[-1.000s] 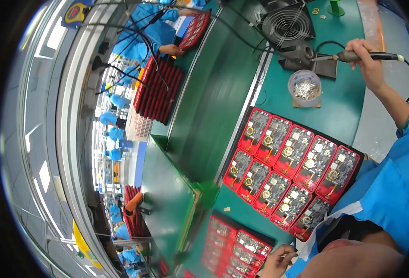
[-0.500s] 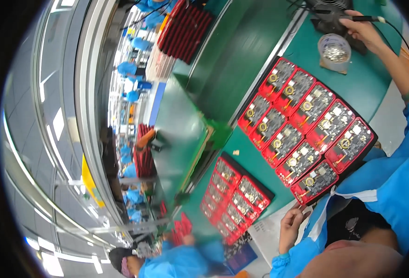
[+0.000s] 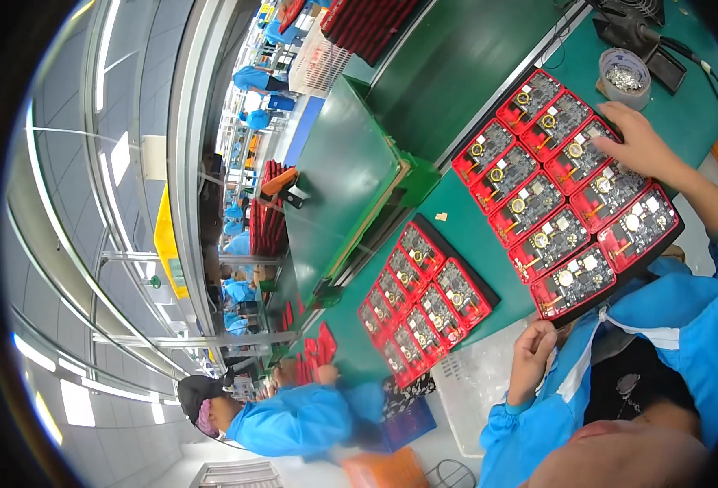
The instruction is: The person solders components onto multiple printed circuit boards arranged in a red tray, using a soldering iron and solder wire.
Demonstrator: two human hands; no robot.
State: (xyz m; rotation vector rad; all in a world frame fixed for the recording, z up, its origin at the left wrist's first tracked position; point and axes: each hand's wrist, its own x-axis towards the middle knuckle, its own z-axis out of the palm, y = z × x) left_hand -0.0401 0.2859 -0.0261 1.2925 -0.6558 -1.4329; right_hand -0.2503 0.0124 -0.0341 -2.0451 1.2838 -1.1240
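Having left the soldering iron (image 3: 684,50) in its stand, right hand (image 3: 644,146) now rests flat, empty, on the red board tray (image 3: 566,187); left hand (image 3: 534,354) curled at its near edge, grip unclear.

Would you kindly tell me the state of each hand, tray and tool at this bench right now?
Right hand: open, resting flat on the big tray's boards.
Left hand: curled at the bench edge, contents hidden.
Big black tray: full of red circuit boards.
Second tray: also filled with red boards.
Soldering iron: parked in its stand.
Small tub: holds silvery bits.
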